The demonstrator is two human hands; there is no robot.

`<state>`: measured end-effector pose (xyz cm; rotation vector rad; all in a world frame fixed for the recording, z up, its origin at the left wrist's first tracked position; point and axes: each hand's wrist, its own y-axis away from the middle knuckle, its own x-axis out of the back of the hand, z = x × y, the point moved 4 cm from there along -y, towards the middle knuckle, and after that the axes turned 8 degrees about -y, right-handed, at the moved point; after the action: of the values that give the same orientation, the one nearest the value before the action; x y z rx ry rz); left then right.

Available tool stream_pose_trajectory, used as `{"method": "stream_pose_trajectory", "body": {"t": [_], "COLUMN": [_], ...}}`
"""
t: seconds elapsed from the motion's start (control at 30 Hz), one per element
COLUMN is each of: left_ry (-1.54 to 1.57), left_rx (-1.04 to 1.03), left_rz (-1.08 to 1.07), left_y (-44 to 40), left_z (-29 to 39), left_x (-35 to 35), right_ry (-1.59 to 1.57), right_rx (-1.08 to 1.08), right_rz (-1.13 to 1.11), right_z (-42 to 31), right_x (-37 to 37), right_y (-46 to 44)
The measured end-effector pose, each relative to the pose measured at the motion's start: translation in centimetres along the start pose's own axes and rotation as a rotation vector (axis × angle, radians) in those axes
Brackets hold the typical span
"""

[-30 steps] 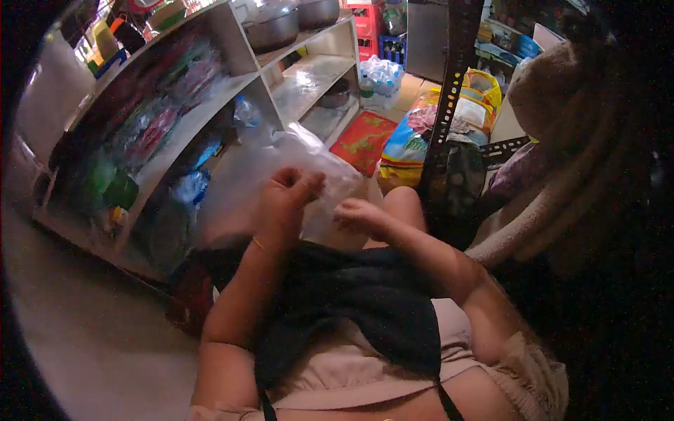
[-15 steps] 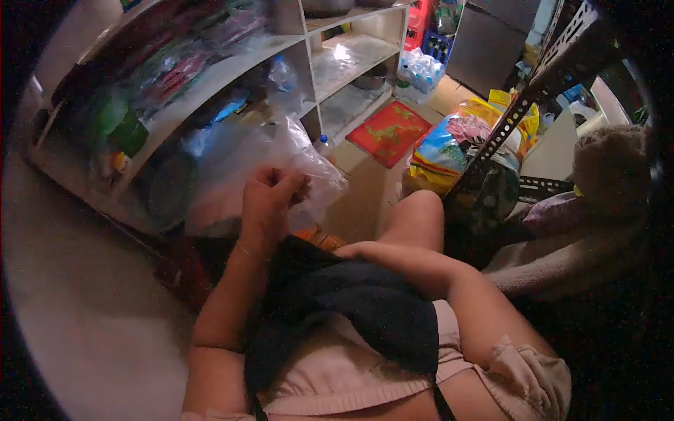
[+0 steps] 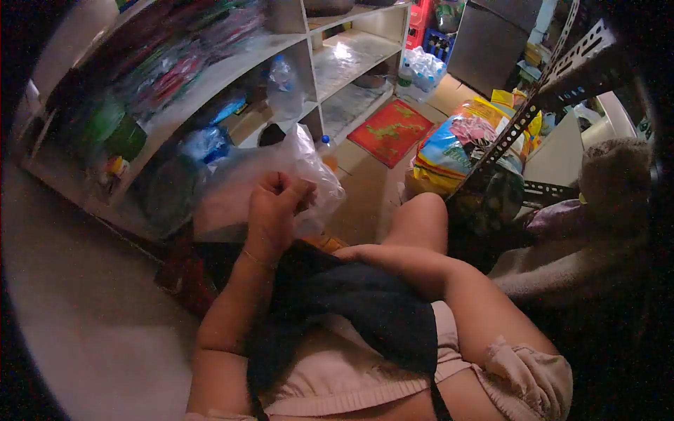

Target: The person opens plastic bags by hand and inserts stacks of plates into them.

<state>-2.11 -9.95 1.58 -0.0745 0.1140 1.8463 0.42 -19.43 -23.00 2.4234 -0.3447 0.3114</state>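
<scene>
A clear plastic bag [image 3: 228,196] hangs in my left hand [image 3: 276,207], whose fingers are curled shut on it in front of the shelves. The bag's crumpled part [image 3: 324,198] sticks out to the right of the fist. Lower down, my right hand [image 3: 356,252] reaches behind the black apron [image 3: 344,291] on my lap, beside my bent knee [image 3: 419,214]. Its fingers are hidden, so what it touches cannot be made out. Just past the bag stands a small bottle with a blue cap [image 3: 327,152].
White shelves [image 3: 281,49] hold packed plastic bags and a clear bottle [image 3: 282,83]. On the floor lie a red mat [image 3: 391,132] and a large colourful sack [image 3: 460,147]. A perforated metal post [image 3: 516,130] rises at right, near a brown fleecy cloth [image 3: 554,259].
My left hand, still gripping the plastic bag, has shifted slightly right and down. The bag sags a little lower, showing more of the bottle behind it. My right hand looks unchanged.
</scene>
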Motion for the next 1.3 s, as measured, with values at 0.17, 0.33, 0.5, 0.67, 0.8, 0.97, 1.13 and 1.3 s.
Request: {"method": "stream_pose_trajectory", "body": {"t": [0.17,0.33,0.5,0.67,0.8,0.97,1.13,1.3], "left_ry": [0.051,0.089,0.05,0.102,0.035,0.045,0.114,0.015], "left_rx": [-0.036,-0.066,-0.019,-0.07,-0.091,-0.035,-0.061,-0.055], "left_rz": [-0.049,-0.099,-0.013,-0.011,0.049,0.081,0.053,0.036], "left_y": [-0.5,-0.8,-0.6,-0.3,0.6,0.8,0.5,0.4], "left_z": [-0.6,-1.0,-0.6,0.0,0.6,0.9,0.1,-0.3], "left_x": [0.1,-0.1,-0.1,1.2,2.8,2.9,2.7,2.8], "right_ry": [0.005,0.007,0.019,0.035,0.048,0.052,0.052,0.051], "right_rx": [0.006,0.009,0.015,0.007,0.008,0.01,0.007,0.011], "right_rz": [-0.004,-0.004,-0.008,-0.018,-0.027,-0.027,-0.027,-0.025], "right_z": [-0.4,-0.7,-1.2,-2.1,-2.7,-2.9,-2.9,-2.9], "right_x": [0.2,0.2,0.2,-0.1,-0.4,-0.3,0.0,0.4], "right_y": [-0.1,-0.4,-0.9,-2.0,-2.7,-2.7,-2.8,-2.8]}}
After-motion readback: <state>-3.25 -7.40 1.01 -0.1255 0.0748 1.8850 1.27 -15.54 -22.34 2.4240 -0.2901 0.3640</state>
